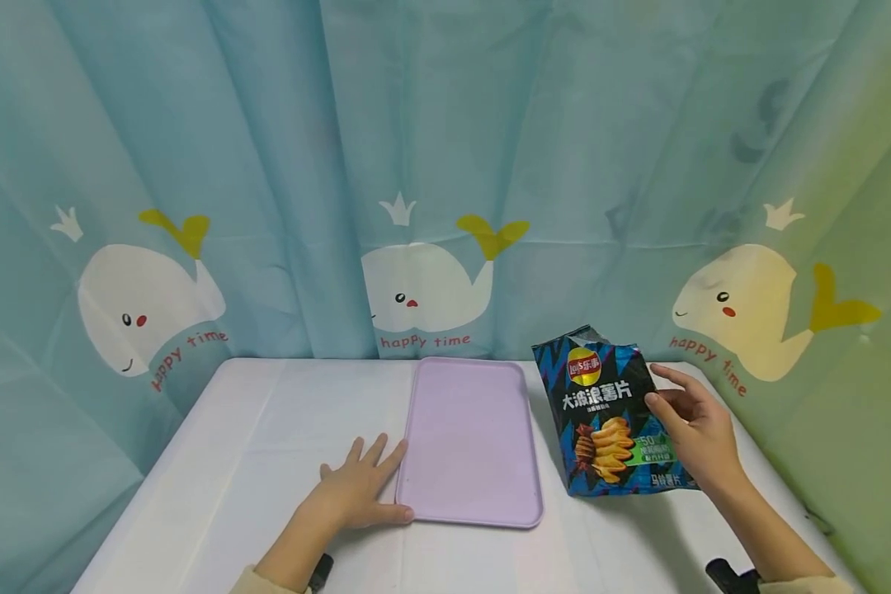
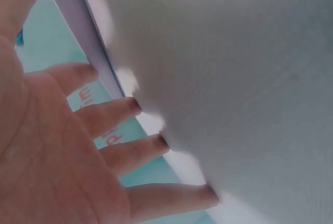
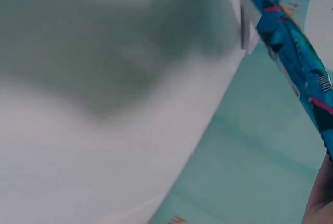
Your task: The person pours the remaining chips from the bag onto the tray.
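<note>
A lavender rectangular tray (image 1: pixel 469 437) lies flat on the white table. Spread fingers of my left hand (image 1: pixel 355 493) rest at its left edge, thumb near the front-left corner. The left wrist view shows the straight fingers of that hand (image 2: pixel 62 146), with the tray's rim (image 2: pixel 78 21) beside the thumb and index finger. To the right of the tray, my right hand (image 1: pixel 701 433) pinches the right edge of a blue and black potato chip bag (image 1: pixel 597 404). The bag stands tilted, its top showing a silvery inside. The right wrist view catches the bag (image 3: pixel 291 47) edge-on; most of the hand is out of frame there.
The white table (image 1: pixel 267 462) extends on both sides of the tray. Behind it hangs a blue-green curtain (image 1: pixel 431 124) printed with whales, close to the table's back edge. Dark wrist devices (image 1: pixel 731 577) show near the sleeves.
</note>
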`<state>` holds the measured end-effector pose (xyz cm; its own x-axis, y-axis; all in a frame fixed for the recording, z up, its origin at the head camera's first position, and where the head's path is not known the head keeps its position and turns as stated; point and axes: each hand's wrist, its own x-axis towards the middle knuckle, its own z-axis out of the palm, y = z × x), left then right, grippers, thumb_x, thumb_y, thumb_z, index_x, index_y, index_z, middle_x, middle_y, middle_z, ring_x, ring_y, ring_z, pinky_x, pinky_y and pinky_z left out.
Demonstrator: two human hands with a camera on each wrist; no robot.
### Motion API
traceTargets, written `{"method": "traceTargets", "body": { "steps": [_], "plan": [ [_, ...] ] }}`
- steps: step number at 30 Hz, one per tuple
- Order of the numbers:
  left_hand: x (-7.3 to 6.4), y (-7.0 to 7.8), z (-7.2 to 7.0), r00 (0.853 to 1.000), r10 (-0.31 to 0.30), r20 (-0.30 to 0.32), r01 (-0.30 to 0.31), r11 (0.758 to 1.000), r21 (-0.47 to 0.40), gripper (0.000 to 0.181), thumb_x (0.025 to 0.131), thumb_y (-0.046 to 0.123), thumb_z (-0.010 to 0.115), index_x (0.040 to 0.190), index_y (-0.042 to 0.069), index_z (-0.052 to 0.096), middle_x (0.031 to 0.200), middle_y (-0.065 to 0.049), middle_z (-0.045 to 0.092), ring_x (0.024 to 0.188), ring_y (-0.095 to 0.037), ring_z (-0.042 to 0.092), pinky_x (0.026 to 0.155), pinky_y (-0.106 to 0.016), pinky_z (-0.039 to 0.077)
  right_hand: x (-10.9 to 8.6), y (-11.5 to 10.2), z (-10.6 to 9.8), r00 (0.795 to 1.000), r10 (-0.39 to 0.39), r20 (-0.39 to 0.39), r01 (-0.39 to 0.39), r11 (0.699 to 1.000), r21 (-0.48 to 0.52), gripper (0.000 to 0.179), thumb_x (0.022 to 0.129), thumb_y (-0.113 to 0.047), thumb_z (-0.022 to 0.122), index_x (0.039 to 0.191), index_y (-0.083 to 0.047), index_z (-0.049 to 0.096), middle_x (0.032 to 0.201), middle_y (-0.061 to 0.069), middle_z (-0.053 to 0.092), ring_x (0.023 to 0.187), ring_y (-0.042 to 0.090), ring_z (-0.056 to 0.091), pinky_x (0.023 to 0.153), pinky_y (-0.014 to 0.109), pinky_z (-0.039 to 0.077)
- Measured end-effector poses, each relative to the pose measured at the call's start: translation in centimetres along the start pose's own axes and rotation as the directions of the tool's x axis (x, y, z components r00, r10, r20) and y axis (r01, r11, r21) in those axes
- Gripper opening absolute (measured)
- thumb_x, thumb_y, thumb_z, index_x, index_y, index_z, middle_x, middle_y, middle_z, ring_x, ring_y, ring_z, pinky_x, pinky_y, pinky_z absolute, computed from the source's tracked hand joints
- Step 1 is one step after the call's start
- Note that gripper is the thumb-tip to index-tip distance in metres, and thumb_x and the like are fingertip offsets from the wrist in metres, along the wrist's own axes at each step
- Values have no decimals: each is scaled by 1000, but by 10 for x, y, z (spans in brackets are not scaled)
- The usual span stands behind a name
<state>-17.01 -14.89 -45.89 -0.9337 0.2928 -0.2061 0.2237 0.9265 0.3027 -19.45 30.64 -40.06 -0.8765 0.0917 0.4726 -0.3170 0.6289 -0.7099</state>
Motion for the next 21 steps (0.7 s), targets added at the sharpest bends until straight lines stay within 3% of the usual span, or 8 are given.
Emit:
{"method": "traceTargets", "body": {
  "steps": [4,11,16,21],
  "plan": [
    [1,0,1,1000,-3,4,3,1000,0,103,74,72,70,157,23,34,162,-16,30,146,-52,22,93,-87,25,4,-12,2,993,-114,15,114,993,-11,44,95,-6,66,138,-11,59,90,-17,69,86,-12,61,72,6,48],
    [3,-1,2,1000,-7,9,6,1000,6,103,73,73,70,157,23,34,162,-16,29,146,-52,22,93,-87,25,12,-31,8,956,-292,44,294,954,-53,45,90,3,69,133,-12,64,91,8,73,80,-10,61,66,8,50],
    [2,0,2,1000,-2,8,2,1000,4,104,73,73,71,156,23,34,162,-16,29,146,-52,22,93,-87,25,15,-42,11,939,-333,87,338,940,-53,43,89,3,71,128,-14,67,94,9,75,82,-8,62,64,9,51],
    [2,0,1,1000,-8,8,8,1000,0,103,73,72,72,156,23,35,162,-16,30,146,-52,22,94,-87,25,21,-51,16,897,-421,137,430,902,-44,42,87,5,72,123,-14,70,89,5,75,77,-2,65,64,12,54]
  ]
}}
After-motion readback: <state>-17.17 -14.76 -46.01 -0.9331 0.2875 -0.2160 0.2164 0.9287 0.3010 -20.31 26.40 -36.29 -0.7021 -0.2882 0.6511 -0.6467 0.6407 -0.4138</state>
